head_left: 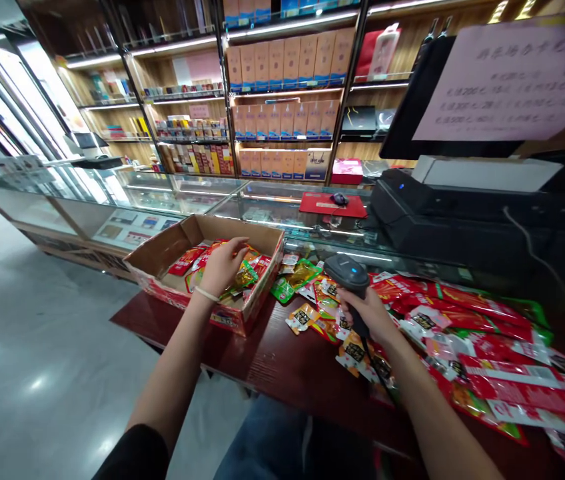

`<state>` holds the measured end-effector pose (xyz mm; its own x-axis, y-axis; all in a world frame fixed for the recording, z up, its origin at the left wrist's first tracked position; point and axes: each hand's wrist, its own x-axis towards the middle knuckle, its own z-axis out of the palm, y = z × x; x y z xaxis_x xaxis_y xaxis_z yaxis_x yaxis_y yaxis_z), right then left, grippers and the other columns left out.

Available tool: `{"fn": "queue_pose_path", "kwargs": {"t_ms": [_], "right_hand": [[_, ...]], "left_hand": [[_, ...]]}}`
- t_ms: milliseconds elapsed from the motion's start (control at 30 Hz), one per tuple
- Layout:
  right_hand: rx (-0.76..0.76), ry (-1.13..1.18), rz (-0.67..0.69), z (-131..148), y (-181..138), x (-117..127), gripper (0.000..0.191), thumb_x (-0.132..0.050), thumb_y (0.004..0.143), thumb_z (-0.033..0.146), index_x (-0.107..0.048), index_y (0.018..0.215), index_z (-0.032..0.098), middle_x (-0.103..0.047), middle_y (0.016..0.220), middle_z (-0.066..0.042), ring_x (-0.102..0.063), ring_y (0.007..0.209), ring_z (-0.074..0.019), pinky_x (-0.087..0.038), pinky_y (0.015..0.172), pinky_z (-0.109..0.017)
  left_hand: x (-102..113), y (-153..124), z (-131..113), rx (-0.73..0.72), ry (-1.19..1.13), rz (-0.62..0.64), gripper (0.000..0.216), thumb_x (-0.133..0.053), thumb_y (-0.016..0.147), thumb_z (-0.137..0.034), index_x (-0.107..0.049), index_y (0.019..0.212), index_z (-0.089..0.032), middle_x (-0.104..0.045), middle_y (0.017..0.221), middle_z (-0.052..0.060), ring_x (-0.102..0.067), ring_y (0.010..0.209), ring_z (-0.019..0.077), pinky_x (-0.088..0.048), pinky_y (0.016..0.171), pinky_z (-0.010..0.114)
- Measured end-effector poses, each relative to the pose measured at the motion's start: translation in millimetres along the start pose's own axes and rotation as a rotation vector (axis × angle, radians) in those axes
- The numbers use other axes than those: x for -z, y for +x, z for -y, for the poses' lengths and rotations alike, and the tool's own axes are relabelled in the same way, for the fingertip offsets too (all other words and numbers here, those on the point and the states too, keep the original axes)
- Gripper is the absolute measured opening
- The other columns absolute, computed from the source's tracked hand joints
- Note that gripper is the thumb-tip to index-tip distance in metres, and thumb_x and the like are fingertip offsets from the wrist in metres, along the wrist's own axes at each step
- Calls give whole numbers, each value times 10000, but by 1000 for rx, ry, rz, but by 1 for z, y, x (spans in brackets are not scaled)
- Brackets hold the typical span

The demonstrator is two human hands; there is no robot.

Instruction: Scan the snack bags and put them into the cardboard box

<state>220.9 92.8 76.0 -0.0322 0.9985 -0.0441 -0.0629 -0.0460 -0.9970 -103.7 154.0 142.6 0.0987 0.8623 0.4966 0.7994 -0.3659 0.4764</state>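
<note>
My left hand (223,265) reaches into an open cardboard box (162,250) on the dark red table and lies on the snack packets (250,270) inside, fingers curled over them; whether it grips one is hidden. My right hand (370,313) is wrapped round the handle of a black barcode scanner (348,275), whose head points toward the box. Small orange and green packets (307,297) lie scattered between box and scanner. A heap of long red packets (487,347) covers the table to the right of my right hand.
A glass display counter (187,193) runs behind the table, with a red mouse pad and mouse (335,201) on it. A black till with a screen (462,193) stands at the right. Lit shelves of boxed goods (282,100) fill the back wall. Grey floor lies to the left.
</note>
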Motion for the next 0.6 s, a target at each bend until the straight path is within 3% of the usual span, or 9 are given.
{"fn": "queue_pose_path", "kwargs": {"t_ms": [100, 200, 333, 400, 500, 600], "right_hand": [[0, 14, -21, -3, 0, 7, 345, -750, 723, 478, -562, 797, 198, -516, 518, 67, -441, 355, -84, -377, 349, -214], [0, 21, -46, -6, 0, 16, 339, -741, 728, 481, -560, 807, 205, -516, 516, 69, -439, 354, -85, -376, 347, -215], [3, 22, -62, -7, 1, 27, 312, -733, 733, 469, -553, 768, 217, -525, 503, 61, -443, 347, -91, -369, 335, -219], [5, 19, -80, -6, 0, 32, 303, -733, 731, 461, -555, 763, 218, -524, 501, 61, -442, 348, -92, -376, 336, -221], [18, 39, -93, -4, -1, 39, 310, -732, 724, 460, -561, 786, 209, -515, 512, 68, -435, 353, -86, -381, 342, -219], [18, 55, -93, -3, -2, 43, 324, -722, 734, 463, -572, 851, 201, -517, 524, 72, -431, 358, -82, -377, 343, -210]], "left_hand": [[9, -6, -29, -110, 20, 1, 294, -514, 913, -290, -633, 1168, -208, -720, 1085, 63, -683, 932, 202, -508, 867, 330], [5, -15, -70, -207, -74, 40, 306, -521, 913, -292, -620, 1196, -232, -718, 1086, 46, -678, 928, 195, -496, 866, 314], [-38, -28, -108, -316, -302, 242, 299, -538, 898, -280, -631, 1182, -259, -726, 1031, 28, -672, 933, 199, -483, 857, 297], [-72, -32, -111, -317, -386, 367, 250, -576, 870, -284, -666, 1103, -260, -729, 958, 29, -673, 879, 206, -480, 829, 292], [-122, -36, -96, -239, -356, 472, 150, -632, 816, -264, -692, 950, -232, -709, 831, 44, -653, 769, 213, -471, 762, 293], [-154, -42, -75, -217, -249, 558, 125, -620, 819, -260, -671, 920, -208, -672, 818, 60, -622, 745, 210, -459, 719, 295]]}}
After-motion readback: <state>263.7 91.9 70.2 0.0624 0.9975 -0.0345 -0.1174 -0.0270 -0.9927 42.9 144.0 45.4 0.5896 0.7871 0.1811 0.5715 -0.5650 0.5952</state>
